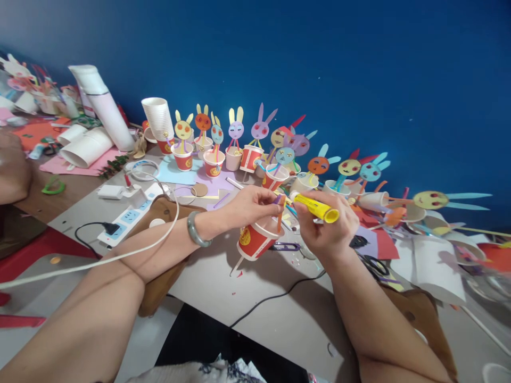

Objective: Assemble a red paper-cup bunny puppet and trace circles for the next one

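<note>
In the head view, my left hand (255,205) is closed at the rim of a red and white paper cup (257,240). Its fingertips pinch an orange paper strip (280,217) that stands up from the cup, with a bit of purple beside it. A thin pale stick (237,266) pokes out below the cup. My right hand (329,226) is wrapped round a yellow tube (316,206) with a white end pointing at the strip; whether it is glue or a marker I cannot tell. A purple-handled tool (285,247) lies just behind the cup.
Several paper cups with rabbit-head figures (235,130) line the blue wall. At left are a stack of cups (157,118), a white bottle (104,109) and a power strip (130,215); a white cable (120,259) crosses my left arm. Black-handled scissors (375,264) lie right.
</note>
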A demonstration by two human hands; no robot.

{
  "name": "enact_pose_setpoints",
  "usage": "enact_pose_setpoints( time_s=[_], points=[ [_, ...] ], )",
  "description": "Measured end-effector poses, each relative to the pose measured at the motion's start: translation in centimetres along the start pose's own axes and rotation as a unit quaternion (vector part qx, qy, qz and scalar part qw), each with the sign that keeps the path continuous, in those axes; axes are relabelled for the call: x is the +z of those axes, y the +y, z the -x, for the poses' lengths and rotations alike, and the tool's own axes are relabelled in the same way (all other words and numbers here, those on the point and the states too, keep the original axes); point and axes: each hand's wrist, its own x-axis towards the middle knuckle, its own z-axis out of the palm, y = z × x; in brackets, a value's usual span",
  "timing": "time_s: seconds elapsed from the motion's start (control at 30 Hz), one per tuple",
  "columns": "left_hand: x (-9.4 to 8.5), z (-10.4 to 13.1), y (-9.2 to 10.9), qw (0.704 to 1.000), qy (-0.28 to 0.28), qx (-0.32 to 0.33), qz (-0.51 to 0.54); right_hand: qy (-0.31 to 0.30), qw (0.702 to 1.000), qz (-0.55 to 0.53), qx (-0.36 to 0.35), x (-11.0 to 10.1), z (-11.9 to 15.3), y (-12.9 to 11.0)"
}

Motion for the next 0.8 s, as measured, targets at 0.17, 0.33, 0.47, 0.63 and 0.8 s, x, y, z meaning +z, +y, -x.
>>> enact_pose_setpoints(
  time_s=[0.17, 0.33, 0.47, 0.63, 0.8],
  points=[
    [0.0, -0.1, -0.1, 1.0, -0.002, 0.013, -0.009, -0.046, 0.997, -0.05, -0.023, -0.1, -0.1, -0.4],
    [0.3, -0.1, -0.5, 0.999, -0.004, 0.034, 0.013, -0.05, 0.997, -0.018, -0.048, 0.9, 0.7, 0.1],
    [0.9, 0.5, 0.0, 0.999, -0.012, 0.036, 0.02, -0.021, 1.0, 0.012, -0.016, 1.4, 1.2, 1.1],
    [1.0, 0.8, 0.7, 0.999, -0.018, 0.007, 0.036, 0.045, 0.99, -0.036, 0.131, 0.5, 0.9, 1.4],
    [0.3, 0.3, 0.4, 1.0, 0.002, -0.004, 0.014, -0.001, 0.997, -0.066, 0.035, -0.3, 0.1, 0.1]
  ],
)
